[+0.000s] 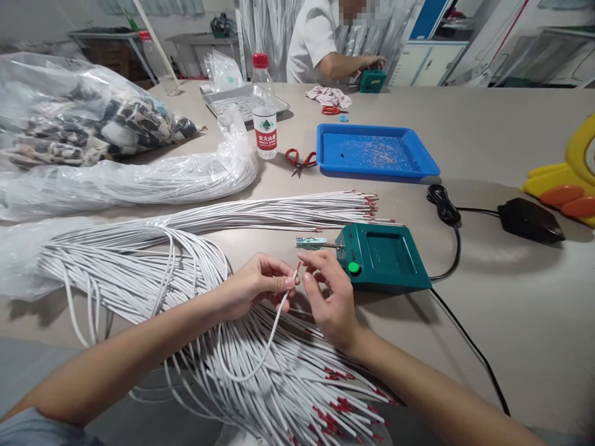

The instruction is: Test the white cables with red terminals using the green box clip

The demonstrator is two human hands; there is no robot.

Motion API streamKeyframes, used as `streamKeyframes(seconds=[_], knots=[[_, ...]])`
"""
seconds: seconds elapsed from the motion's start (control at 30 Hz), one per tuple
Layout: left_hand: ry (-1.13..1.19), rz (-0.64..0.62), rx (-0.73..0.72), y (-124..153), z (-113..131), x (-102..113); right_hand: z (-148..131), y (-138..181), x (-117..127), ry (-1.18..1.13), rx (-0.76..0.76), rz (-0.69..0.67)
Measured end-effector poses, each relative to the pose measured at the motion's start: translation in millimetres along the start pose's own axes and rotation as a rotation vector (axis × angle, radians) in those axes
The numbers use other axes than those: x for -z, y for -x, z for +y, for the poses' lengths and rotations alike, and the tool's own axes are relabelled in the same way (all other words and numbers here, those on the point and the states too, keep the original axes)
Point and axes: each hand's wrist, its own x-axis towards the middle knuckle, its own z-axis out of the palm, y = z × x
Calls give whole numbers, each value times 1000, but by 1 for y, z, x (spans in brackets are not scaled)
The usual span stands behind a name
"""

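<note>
My left hand [258, 285] pinches one white cable [272, 331] close to its end, and the cable loops down over a pile of white cables [260, 378] with red wire tips. My right hand [328, 291] holds the very tip of that same cable between thumb and forefinger. Both hands sit just left of a green box-shaped device [383, 257] with a green button and a small clamp [312, 243] sticking out of its left side.
A second bundle of white cables [279, 214] lies behind the hands. Further back are a blue tray [421, 162], red snips [297, 160], a water bottle [264, 108] and plastic bags [69, 118]. A black pedal [530, 220] is cabled at right. Another person [325, 43] works across the table.
</note>
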Motion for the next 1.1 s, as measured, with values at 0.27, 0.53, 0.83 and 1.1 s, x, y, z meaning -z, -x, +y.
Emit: streamKeyframes(seconds=[0.27,0.53,0.83,1.1], knots=[[-8,7,-7,-3,-3,4,3,-2,-1,5,8,5],[23,52,-10,-4,0,4,4,-3,0,7,19,25],[-76,45,-59,-4,-3,7,4,-4,1,-286,-279,-52],[-170,87,-56,-3,0,1,0,-7,3,-294,-197,-99]])
